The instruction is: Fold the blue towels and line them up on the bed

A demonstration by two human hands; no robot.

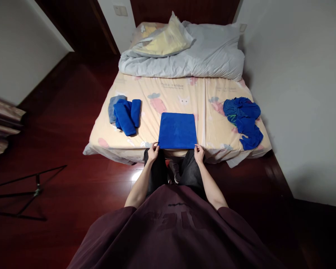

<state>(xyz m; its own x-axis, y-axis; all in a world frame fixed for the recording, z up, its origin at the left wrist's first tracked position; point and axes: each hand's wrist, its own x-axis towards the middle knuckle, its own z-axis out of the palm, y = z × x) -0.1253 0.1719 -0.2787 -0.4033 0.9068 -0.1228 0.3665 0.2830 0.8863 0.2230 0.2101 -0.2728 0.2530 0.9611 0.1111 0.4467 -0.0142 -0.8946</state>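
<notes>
A blue towel [177, 130], flat and folded to a near square, lies at the front edge of the bed before me. Its near left corner is pinched in my left hand [153, 152]. My right hand [198, 153] grips the near right corner between thumb and fingers. To the left sits a small group of folded blue towels [127, 114], with a grey-blue folded cloth [114, 106] partly under them. On the right side of the bed lies a crumpled heap of blue cloths [242, 119].
The bed [145, 89] has a cream sheet with carrot prints. A grey quilt [212, 52] and a pale yellow pillow [168, 39] are bunched at its head. Black tripod legs [30, 194] stand on the dark red floor at left. A white wall [296, 93] rises at right.
</notes>
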